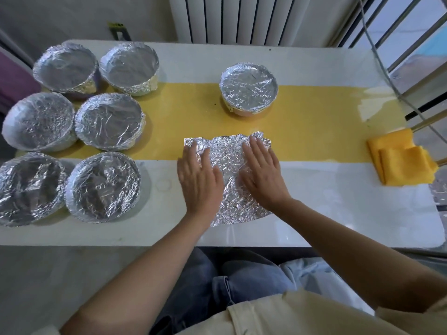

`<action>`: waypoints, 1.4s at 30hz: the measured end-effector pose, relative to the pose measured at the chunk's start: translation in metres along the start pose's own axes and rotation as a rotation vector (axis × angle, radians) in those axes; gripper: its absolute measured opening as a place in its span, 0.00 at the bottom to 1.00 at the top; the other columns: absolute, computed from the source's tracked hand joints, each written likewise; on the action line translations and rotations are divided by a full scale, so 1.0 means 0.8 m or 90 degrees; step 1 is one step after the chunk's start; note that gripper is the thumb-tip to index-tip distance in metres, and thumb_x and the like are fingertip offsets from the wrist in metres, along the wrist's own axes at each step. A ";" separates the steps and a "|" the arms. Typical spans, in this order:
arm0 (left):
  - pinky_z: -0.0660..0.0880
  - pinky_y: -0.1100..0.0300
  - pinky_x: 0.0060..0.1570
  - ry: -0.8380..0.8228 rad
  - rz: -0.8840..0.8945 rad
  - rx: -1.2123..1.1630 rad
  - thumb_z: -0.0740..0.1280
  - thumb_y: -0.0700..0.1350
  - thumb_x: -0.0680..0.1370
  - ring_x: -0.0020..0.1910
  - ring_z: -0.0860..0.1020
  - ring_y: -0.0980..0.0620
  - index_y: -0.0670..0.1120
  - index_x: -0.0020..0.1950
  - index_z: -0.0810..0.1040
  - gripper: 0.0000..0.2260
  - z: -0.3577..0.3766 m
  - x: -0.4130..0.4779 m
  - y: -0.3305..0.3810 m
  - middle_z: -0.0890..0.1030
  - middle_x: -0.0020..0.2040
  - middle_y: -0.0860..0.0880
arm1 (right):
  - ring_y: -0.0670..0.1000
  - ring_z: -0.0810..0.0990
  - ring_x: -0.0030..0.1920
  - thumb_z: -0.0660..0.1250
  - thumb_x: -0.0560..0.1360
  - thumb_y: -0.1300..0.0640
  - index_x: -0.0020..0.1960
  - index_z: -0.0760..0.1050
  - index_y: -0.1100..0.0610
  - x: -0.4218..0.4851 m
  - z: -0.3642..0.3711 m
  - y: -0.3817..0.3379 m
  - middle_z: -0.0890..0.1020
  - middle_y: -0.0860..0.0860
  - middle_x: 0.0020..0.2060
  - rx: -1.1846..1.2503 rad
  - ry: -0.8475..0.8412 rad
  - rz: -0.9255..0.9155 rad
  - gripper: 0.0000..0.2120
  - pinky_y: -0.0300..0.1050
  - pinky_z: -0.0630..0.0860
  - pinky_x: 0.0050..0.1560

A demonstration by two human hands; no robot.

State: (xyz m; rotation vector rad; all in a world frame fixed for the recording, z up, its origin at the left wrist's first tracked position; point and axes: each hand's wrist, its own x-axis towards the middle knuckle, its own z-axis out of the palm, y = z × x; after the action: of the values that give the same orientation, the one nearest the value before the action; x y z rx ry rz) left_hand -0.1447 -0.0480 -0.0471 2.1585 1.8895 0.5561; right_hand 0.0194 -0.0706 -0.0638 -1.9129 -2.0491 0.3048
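Note:
A crumpled sheet of aluminium foil (228,165) lies flat on the table (338,213), straddling the yellow strip and the white front part. My left hand (198,177) presses on its left side with straight fingers. On the sheet's right side my right hand (262,172) lies flat, fingers spread and pointing away from me. A single foil-covered bowl (249,89) stands behind the sheet on the yellow strip.
Several foil-covered bowls (108,122) fill the table's left end in pairs. A folded yellow cloth (401,160) lies at the right edge. A white radiator (242,18) stands behind the table, and a window frame with a hanging cable is at the right.

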 end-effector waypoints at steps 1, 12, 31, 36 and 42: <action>0.56 0.43 0.74 -0.051 0.043 0.028 0.50 0.50 0.79 0.77 0.58 0.40 0.46 0.70 0.71 0.23 0.005 0.000 0.005 0.63 0.76 0.41 | 0.56 0.51 0.78 0.51 0.81 0.47 0.78 0.56 0.59 0.002 0.004 -0.002 0.55 0.57 0.78 -0.012 -0.012 -0.018 0.29 0.52 0.45 0.76; 0.61 0.47 0.72 -0.134 0.029 -0.035 0.48 0.54 0.80 0.77 0.60 0.46 0.47 0.79 0.57 0.28 0.047 0.007 -0.017 0.58 0.79 0.45 | 0.57 0.56 0.77 0.51 0.82 0.52 0.76 0.59 0.66 0.015 0.033 0.008 0.61 0.60 0.75 0.030 0.069 0.038 0.26 0.53 0.53 0.77; 0.64 0.61 0.34 -0.024 -0.282 -0.504 0.55 0.45 0.85 0.29 0.66 0.59 0.42 0.47 0.73 0.12 0.067 0.022 -0.020 0.67 0.30 0.55 | 0.44 0.75 0.43 0.58 0.83 0.59 0.58 0.78 0.58 0.027 0.024 0.020 0.82 0.54 0.44 0.541 0.127 0.388 0.11 0.33 0.70 0.45; 0.63 0.63 0.34 -0.028 -0.302 -0.516 0.54 0.45 0.85 0.28 0.65 0.60 0.36 0.48 0.73 0.15 0.063 0.022 -0.017 0.68 0.27 0.57 | 0.46 0.71 0.32 0.57 0.83 0.57 0.52 0.77 0.61 0.028 0.023 0.018 0.75 0.56 0.36 0.582 0.121 0.423 0.12 0.38 0.71 0.32; 0.64 0.56 0.33 -0.114 -0.254 -0.473 0.55 0.47 0.85 0.29 0.67 0.52 0.39 0.46 0.74 0.16 0.054 0.039 -0.021 0.69 0.30 0.49 | 0.50 0.70 0.28 0.56 0.83 0.52 0.44 0.72 0.54 0.020 0.025 0.014 0.69 0.45 0.29 0.578 0.148 0.481 0.12 0.49 0.71 0.29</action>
State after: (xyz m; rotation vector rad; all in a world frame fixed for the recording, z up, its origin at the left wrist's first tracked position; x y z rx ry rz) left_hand -0.1387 -0.0113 -0.0889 1.2812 1.5994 0.7855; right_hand 0.0211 -0.0529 -0.0853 -1.8481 -0.7149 0.9307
